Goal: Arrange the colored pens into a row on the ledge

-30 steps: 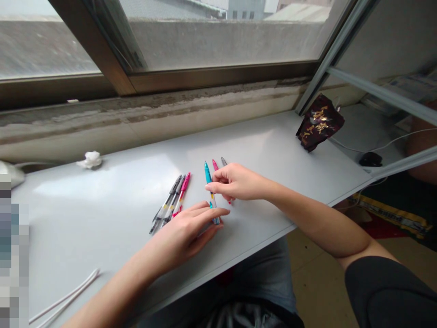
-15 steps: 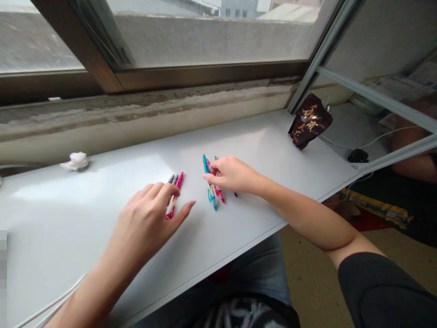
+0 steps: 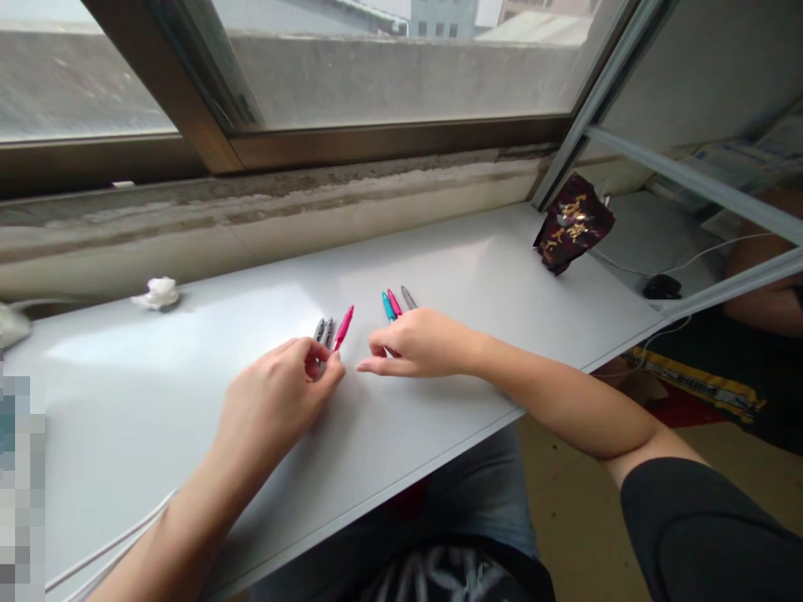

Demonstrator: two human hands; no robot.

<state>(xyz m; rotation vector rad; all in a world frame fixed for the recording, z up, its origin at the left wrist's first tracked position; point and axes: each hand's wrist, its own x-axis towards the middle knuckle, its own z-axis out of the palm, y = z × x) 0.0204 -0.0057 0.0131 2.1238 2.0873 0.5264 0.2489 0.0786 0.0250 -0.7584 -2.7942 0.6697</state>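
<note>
Head view: three pens [image 3: 395, 304], teal, pink and grey, are being covered at their lower ends by the right hand [image 3: 421, 343], with only their tips showing beyond its knuckles. Their tips are being pointed toward the window, side by side and almost touching. Just to the left, two grey pens [image 3: 324, 333] and a pink pen [image 3: 343, 328] are being crowded by the left hand [image 3: 274, 393], and their lower parts are being hidden by it.

The left hand is being held tilted on its edge, with its fingers curled and gathered around those pens; whether they are being pinched cannot be told. The right hand is being held palm down, its fingers bent over the three pens and its index finger [image 3: 376, 365] being stretched along the white shelf [image 3: 477, 276]. Whether that hand is gripping cannot be told either. The two hands are being kept near each other but apart.

The left forearm is being angled in from the lower left, and the right forearm is being laid across from the right, its elbow bent past the shelf edge. A crumpled white tissue [image 3: 158, 293] and a dark red foil packet [image 3: 573, 222] are being shown well apart from the hands, at either end of the shelf beneath the window frame [image 3: 389, 142].
</note>
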